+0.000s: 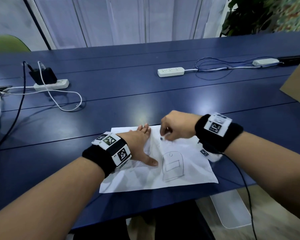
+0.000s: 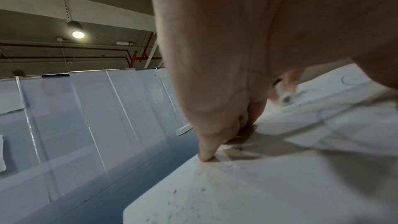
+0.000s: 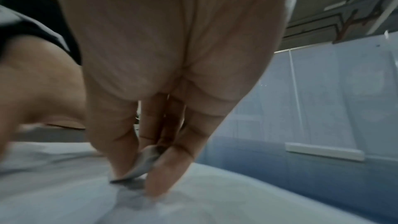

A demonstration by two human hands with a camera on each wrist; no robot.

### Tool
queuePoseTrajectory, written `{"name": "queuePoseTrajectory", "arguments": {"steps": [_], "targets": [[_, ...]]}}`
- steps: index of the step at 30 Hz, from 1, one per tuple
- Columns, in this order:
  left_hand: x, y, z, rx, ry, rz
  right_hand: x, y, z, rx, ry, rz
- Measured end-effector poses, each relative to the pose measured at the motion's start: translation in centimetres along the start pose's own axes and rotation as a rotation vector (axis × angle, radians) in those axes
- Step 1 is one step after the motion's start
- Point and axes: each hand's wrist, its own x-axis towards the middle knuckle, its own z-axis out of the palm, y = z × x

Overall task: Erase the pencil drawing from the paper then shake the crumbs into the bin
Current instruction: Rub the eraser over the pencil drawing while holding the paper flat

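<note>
Paper (image 1: 189, 172) lies crumpled on the blue worktop (image 1: 145, 101), thin and tear-prone. Left hand (image 1: 140, 144) presses it flat, fingers straight; right hand (image 1: 177, 126) pinches a small eraser (image 3: 140, 164). Lift by the edges.

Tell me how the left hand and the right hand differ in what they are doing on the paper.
The left hand lies flat with straight fingers, pressing the paper down; the right hand is curled, pinching an eraser.
The left hand sits at the sheet's left side, the right hand at its far edge, beyond the pencil drawing.
Both wear black wristbands and work on the same sheet.
</note>
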Motion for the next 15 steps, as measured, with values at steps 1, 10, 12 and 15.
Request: {"name": "queuePoseTrajectory", "arguments": {"steps": [1,10,12,15], "targets": [[0.1,0.0,0.0,-0.002,0.001,0.002,-0.7,-0.3,0.3,0.012,-0.037,-0.026],[-0.1,0.1,-0.1,0.025,0.009,-0.003,0.6,0.5,-0.9,0.004,0.053,0.080],[0.0,0.2,-0.4,0.034,-0.005,-0.007,-0.3,0.3,-0.3,-0.005,0.020,0.048],[0.5,0.7,-1.0,0.067,-0.004,-0.020,-1.8,-0.2,0.8,-0.022,0.009,0.013]]}}
